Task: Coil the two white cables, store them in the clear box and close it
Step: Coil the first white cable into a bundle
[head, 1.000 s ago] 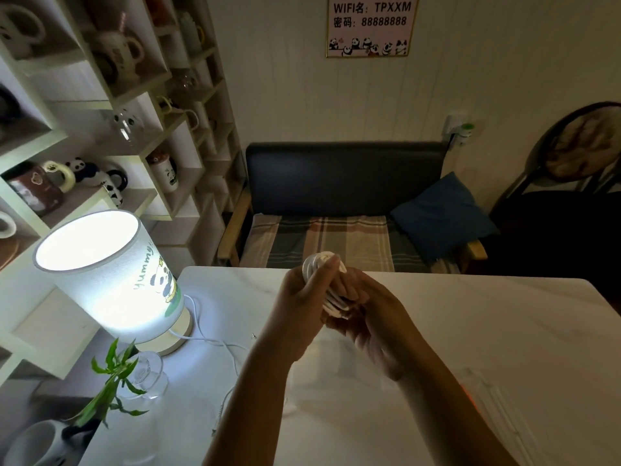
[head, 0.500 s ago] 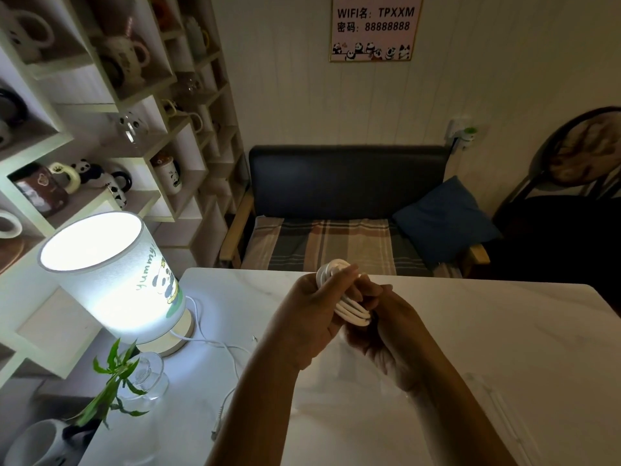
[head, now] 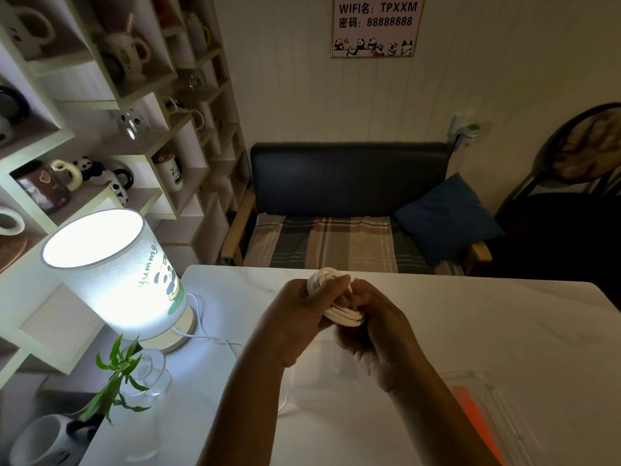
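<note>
Compared with one second earlier, the coiled white cable (head: 336, 297) sits lower and flatter between the hands, its loops bunched tighter, so the winding appears nearly finished. The left hand (head: 299, 317) grips the coil's far end; the right hand (head: 373, 331) pinches its near loops. The coil is held above the marble table (head: 487, 331). The clear box (head: 484, 398) lies near right.

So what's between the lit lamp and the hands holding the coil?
In the head view, mostly bare white tabletop. Only the lamp's thin white cord trails across it toward the left hand. The coil is in both hands, off the table.
</note>
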